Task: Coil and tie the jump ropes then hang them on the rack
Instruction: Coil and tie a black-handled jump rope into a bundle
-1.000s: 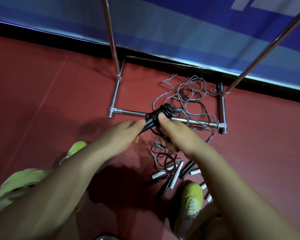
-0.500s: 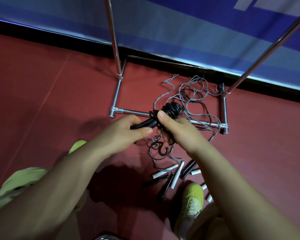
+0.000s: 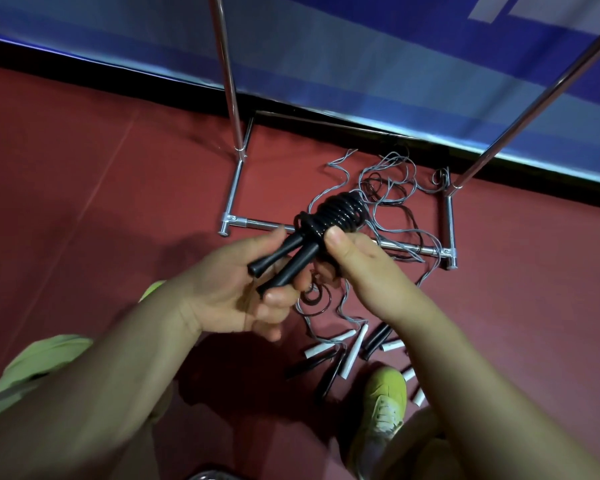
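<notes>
Raised since before, both hands (image 3: 243, 289) grip the coiled rope (image 3: 329, 216).

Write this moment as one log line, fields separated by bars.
step: tying black rope | left hand: holds handles | right hand: pinches coil | other ropes: loose on floor | rack: nothing seen hung

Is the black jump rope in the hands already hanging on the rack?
No, the coiled black jump rope is held between the left hand and the right hand, in front of the rack.
</notes>
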`<state>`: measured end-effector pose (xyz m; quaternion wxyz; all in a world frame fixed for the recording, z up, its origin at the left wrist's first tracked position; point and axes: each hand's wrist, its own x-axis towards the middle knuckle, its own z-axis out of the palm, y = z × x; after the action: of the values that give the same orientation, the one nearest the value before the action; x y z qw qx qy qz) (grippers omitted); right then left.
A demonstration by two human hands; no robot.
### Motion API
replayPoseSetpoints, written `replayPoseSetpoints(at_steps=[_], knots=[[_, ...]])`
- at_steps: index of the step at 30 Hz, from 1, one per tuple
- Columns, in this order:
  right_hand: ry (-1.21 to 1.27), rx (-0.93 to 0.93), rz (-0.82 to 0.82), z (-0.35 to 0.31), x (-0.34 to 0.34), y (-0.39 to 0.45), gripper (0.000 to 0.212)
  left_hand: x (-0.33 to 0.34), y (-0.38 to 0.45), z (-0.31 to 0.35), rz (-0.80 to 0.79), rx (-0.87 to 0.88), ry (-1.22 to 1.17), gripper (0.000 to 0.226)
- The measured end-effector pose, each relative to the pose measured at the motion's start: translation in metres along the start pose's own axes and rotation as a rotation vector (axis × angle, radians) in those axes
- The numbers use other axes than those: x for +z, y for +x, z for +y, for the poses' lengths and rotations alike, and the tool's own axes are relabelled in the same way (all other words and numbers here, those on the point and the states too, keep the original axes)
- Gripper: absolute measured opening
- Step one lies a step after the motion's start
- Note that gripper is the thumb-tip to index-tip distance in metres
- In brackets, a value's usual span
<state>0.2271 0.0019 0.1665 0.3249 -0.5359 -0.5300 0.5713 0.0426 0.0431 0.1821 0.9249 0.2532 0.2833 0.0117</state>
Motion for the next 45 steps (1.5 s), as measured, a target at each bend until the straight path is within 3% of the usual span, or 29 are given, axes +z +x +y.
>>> replayPoseSetpoints(at_steps=[6, 10, 16, 23, 26, 29, 32, 36, 38, 41, 43, 45], knots=[[-0.35, 0.102, 0.081, -0.002, 0.0, -0.002, 0.054, 0.007, 0.008, -0.002, 0.476, 0.094, 0.42, 0.033], [-0.378, 0.164, 0.057, 0.003, 0.003, 0.002, 0.055, 0.0, 0.017, -0.007, 0.691, 0.117, 0.682, 0.032], [-0.362, 0.245, 0.074, 0.009, 0.003, 0.004, 0.06, -0.007, 0.021, -0.012, 0.834, 0.19, 0.948, 0.035], [-0.148, 0.393, 0.024, 0.009, 0.004, 0.004, 0.06, -0.009, 0.014, -0.012, 0.963, 0.065, 1.33, 0.042], [-0.019, 0.451, 0.018, 0.01, 0.005, 0.004, 0.073, -0.005, 0.011, -0.012, 0.905, 0.041, 1.454, 0.046], [0.033, 0.467, 0.076, 0.009, 0.006, 0.003, 0.075, 0.002, 0.01, -0.012, 0.805, 0.044, 1.406, 0.047], [0.059, 0.448, 0.121, 0.006, 0.005, 0.005, 0.06, 0.0, 0.012, -0.013, 0.781, 0.112, 1.173, 0.038], [0.071, 0.305, 0.141, 0.004, 0.002, 0.004, 0.044, 0.0, 0.012, -0.005, 0.686, 0.14, 0.59, 0.016], [0.142, 0.179, 0.126, 0.005, 0.001, 0.003, 0.036, 0.003, 0.006, 0.001, 0.535, 0.075, 0.326, 0.032], [0.387, -0.018, 0.071, 0.008, 0.0, 0.001, 0.036, 0.002, 0.001, -0.001, 0.14, -0.004, 0.018, 0.054], [0.446, -0.098, 0.017, 0.008, -0.001, -0.002, 0.034, 0.003, 0.005, -0.01, -0.097, -0.018, -0.106, 0.065], [0.44, -0.131, -0.015, 0.009, -0.003, -0.003, 0.043, 0.001, 0.01, -0.016, -0.237, -0.021, -0.194, 0.066]])
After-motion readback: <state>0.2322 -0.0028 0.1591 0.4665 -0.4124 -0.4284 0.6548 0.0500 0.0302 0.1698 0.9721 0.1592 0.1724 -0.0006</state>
